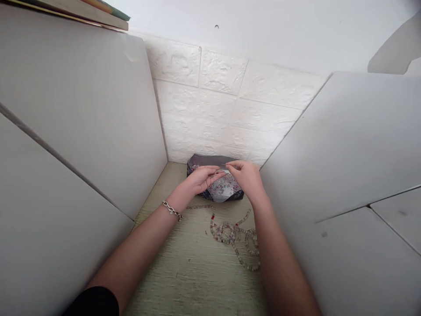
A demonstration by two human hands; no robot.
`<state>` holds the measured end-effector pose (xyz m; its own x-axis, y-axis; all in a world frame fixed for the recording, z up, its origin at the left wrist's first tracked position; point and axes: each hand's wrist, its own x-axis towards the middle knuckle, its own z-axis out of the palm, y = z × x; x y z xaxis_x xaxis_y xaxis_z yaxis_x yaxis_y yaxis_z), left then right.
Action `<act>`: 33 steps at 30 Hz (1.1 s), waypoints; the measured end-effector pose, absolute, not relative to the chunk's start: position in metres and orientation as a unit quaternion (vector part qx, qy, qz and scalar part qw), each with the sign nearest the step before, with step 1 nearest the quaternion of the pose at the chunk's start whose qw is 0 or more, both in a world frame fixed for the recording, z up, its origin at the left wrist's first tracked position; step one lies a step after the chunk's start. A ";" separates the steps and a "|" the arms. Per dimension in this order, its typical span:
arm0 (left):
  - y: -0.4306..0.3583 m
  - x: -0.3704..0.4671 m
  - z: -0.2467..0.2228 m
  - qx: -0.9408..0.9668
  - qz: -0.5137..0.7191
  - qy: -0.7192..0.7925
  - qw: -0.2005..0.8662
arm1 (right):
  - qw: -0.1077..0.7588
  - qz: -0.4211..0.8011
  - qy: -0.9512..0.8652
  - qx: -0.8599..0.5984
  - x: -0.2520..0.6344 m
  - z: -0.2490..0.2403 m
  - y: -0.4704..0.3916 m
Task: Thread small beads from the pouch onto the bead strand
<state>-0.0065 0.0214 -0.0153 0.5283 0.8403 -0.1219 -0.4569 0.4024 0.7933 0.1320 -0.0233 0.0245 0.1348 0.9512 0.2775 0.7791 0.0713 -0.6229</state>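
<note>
My right hand (245, 175) is over the right side of an open dark bag (194, 159), its thumb and forefinger pinching a thin needle-like piece. Facing it, my left hand (204, 177) reaches over the bag's left part. Its fingers curve toward one another, and whatever tiny thing lies between their tips is too small to name. Loose small mixed-colour beads (226, 188) fill the bag, which has a silvery inside. Strung beads (226, 232) lie coiled on the surface in front of it, partly hidden behind my right forearm.
Pale panels rise close on both sides, a left one (82, 87) and a right one (348, 145). Behind the bag stands a white brick-patterned wall (217, 105). Books (98, 13) lie on top at the upper left. The surface below is greenish wood-grain (190, 272).
</note>
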 end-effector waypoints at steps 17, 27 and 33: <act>0.019 -0.005 -0.009 0.254 0.408 0.261 0.837 | 0.303 0.101 -0.681 -0.659 0.130 0.030 -0.028; 0.016 -0.005 -0.008 0.311 0.398 0.268 0.820 | 0.313 0.096 -0.678 -0.658 0.128 0.031 -0.029; 0.014 -0.005 -0.006 0.340 0.409 0.281 0.799 | 0.318 0.094 -0.675 -0.660 0.128 0.032 -0.030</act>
